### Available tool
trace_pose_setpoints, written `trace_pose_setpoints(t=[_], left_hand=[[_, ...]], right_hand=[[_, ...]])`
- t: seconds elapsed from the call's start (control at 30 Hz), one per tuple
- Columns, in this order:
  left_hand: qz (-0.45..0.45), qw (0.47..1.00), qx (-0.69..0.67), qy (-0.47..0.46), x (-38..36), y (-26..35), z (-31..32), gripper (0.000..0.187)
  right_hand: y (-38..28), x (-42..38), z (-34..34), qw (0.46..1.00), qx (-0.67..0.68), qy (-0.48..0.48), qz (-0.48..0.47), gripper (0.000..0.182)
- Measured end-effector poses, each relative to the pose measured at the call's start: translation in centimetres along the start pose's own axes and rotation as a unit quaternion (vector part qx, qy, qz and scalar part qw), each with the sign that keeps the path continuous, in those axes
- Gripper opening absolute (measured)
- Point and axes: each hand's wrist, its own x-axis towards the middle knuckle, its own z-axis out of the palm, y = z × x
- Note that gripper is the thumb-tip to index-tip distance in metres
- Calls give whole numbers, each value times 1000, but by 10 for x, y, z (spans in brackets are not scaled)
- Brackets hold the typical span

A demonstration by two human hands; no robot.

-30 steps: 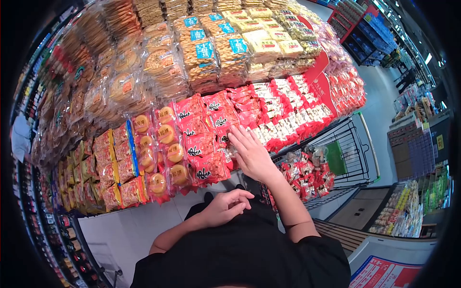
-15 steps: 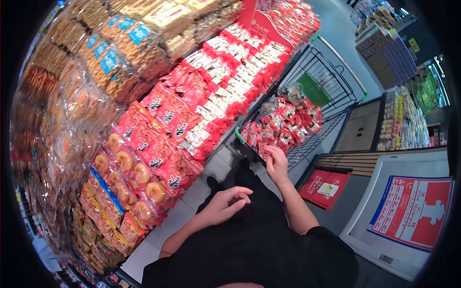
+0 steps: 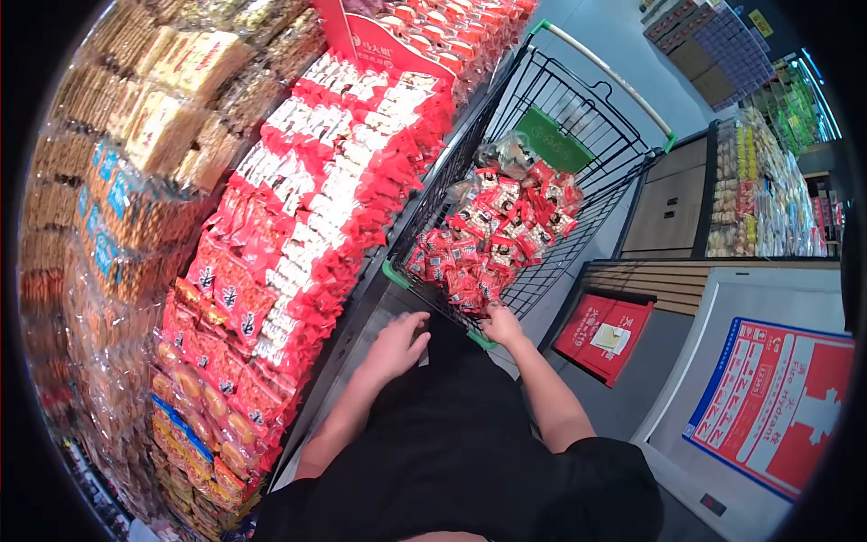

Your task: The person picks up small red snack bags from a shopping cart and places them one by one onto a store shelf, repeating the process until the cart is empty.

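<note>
Evidently the long bank of wrapped snacks (image 3: 361, 163) takes up most of this side of the aisle, running along the person's left. Next to it stands the wire shopping cart (image 3: 395, 274), its near end right at the person's front and its pale handle at the far side. I'd say the step in hand is steadying or shifting that cart; moving it would call for a firm hold on the rim and some care to clear the shelf edge. Inside lies a heap of small red-and-white snack packets (image 3: 506, 226), just beyond both hands and closer to the right, with a green panel (image 3: 553, 140) behind. The right hand (image 3: 501, 327) is at the near rim, fingers bent; whether they grip the wire or only touch it, I can't tell. The left hand (image 3: 396, 348) is open and empty, fingers loosely curved, near the cart's corner
</note>
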Motion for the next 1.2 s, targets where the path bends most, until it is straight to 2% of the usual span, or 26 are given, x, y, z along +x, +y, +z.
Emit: trace_pose_setpoints(t=[0.03,0.1,0.2,0.23,0.27,0.33,0.37,0.43,0.47,0.57,0.67,0.7,0.8,0.87,0.93,1.0,1.07,1.1,1.2], left_hand=[[-34,999,2,-10,18,-14,12,39],[-42,999,24,1,51,-44,36,39],[-26,997,75,25,92,-72,59,39],[-39,995,89,35,103,-82,69,38],[-51,992,103,45,112,-92,78,37],[-56,987,140,46,127,-107,90,32],[-56,981,180,44,132,-113,96,28],[-69,971,226,27,137,-115,103,26],[-77,959,273,10,140,-116,107,24],[-102,941,321,25,147,-116,115,22],[-112,939,324,40,152,-119,120,24],[-115,938,324,37,152,-120,122,24],[-112,935,332,53,154,-122,123,25],[-107,943,310,63,154,-120,122,25],[-107,944,304,71,155,-121,122,25],[-105,946,297,78,152,-121,123,25],[-102,946,296,88,154,-120,122,25],[-103,945,296,91,155,-120,121,25],[-106,949,284,87,155,-119,121,25]], right_hand=[[3,6,1,1000,10,-23,18,31],[19,22,11,996,3,-78,40,33],[27,50,18,998,14,-65,20,35],[14,62,-1,990,9,-138,40,47],[13,75,3,989,8,-144,38,47],[16,99,15,986,-117,-118,-29,68],[20,116,24,985,-118,-124,-32,68],[33,156,44,950,-220,-208,-82,105],[35,172,50,949,-220,-212,-84,105],[35,215,65,922,-280,-236,-121,131],[32,245,73,903,-334,-235,-135,136],[34,251,80,902,-354,-206,-134,138],[36,269,94,896,-355,-242,-114,140],[28,270,89,889,-370,-230,-139,142],[16,277,80,870,-376,-293,-127,144],[29,277,94,883,-352,-284,-126,140],[34,274,96,889,-291,-347,-68,133],[40,265,102,899,-276,-330,-74,127],[36,238,95,916,-257,-293,-94,127]])
